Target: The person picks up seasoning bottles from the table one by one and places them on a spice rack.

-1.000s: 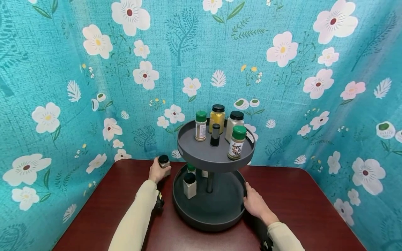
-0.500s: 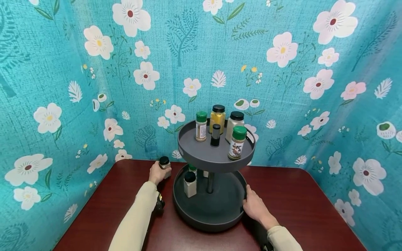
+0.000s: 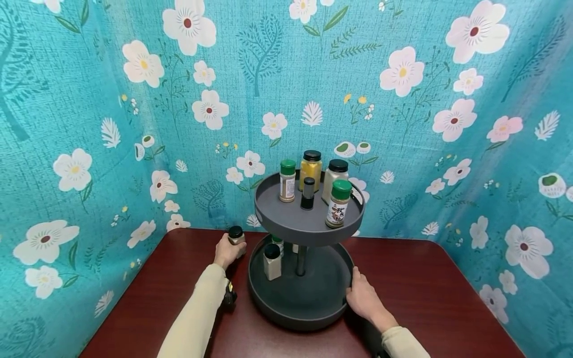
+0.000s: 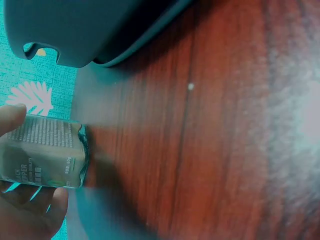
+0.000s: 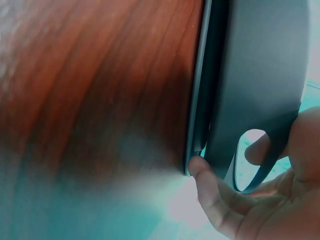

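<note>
My left hand (image 3: 227, 251) grips a black-lidded pepper jar (image 3: 236, 235) at the far left of the table, beside a dark grey two-tier rack. In the left wrist view, "PEPPER" shows on the jar's label (image 4: 42, 150), with thumb and fingers on opposite sides. My right hand (image 3: 364, 297) holds the right rim of the rack's lower tier (image 3: 309, 298). The right wrist view shows the thumb at an oval cutout in the tier's wall (image 5: 255, 65) and a finger under its edge. On that tier stand a black-lidded white jar (image 3: 272, 267) and a partly hidden green-capped bottle (image 3: 278, 243).
The upper tier (image 3: 300, 219) carries two green-capped shakers, a yellow jar (image 3: 311, 171), a white jar (image 3: 334, 179) and a small black-capped bottle (image 3: 308, 193). It overhangs the back of the lower tier. A flowered teal cloth (image 3: 250, 64) surrounds the dark red table (image 3: 403, 278).
The lower tier has turned slightly: its left jar moved away from me, the green-capped bottle shifted right, and my right hand came slightly nearer. My left hand keeps its hold on the pepper jar.
</note>
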A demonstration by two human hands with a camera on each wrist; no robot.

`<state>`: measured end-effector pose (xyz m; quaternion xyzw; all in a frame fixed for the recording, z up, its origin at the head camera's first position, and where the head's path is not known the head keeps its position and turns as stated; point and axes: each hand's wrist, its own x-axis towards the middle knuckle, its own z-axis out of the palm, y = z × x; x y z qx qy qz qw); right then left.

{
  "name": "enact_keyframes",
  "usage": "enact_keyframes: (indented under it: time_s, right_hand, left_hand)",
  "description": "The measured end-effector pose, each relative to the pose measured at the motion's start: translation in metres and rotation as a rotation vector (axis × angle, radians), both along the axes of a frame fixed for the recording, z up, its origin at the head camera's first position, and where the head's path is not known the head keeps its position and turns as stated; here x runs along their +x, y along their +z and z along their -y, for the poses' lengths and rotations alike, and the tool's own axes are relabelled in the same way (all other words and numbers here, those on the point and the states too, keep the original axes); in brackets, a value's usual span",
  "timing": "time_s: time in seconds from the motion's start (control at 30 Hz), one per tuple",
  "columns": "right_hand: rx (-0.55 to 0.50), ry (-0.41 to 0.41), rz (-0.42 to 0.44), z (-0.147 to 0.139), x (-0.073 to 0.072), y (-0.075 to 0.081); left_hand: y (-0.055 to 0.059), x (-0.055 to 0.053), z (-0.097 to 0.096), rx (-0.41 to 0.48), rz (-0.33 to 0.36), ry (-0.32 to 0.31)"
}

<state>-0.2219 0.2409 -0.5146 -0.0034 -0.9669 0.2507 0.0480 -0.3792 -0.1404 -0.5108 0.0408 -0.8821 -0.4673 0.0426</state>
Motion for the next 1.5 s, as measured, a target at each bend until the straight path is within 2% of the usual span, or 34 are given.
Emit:
enact_keyframes:
  time_s: [0.37, 0.6, 0.73, 0.97, 1.1, 1.37, 1.5]
  right_hand:
    - [-0.013, -0.016, -0.009, 0.003, 0.003, 0.002]
    - [-0.016, -0.034, -0.001, 0.005, 0.006, 0.001]
    - [-0.028, -0.050, 0.007, 0.006, 0.007, 0.000]
    - [-0.042, -0.045, 0.023, 0.010, 0.010, 0.000]
    - [-0.045, -0.032, 0.031, 0.011, 0.012, 0.002]
    - [-0.056, -0.020, 0.034, 0.012, 0.013, 0.005]
    - [-0.068, -0.023, 0.042, 0.013, 0.015, 0.006]
  left_hand:
    - [-0.004, 0.009, 0.001, -0.004, -0.021, 0.017]
    - [-0.008, 0.023, 0.004, -0.029, -0.061, 0.011]
    - [-0.008, 0.031, 0.006, -0.014, -0.088, -0.002]
    - [-0.010, 0.044, 0.011, -0.009, -0.123, 0.011]
    - [-0.001, 0.053, 0.011, 0.001, -0.140, -0.005]
    - [0.029, 0.081, 0.004, 0.056, -0.159, -0.029]
    - [0.036, 0.090, 0.000, 0.067, -0.172, -0.045]
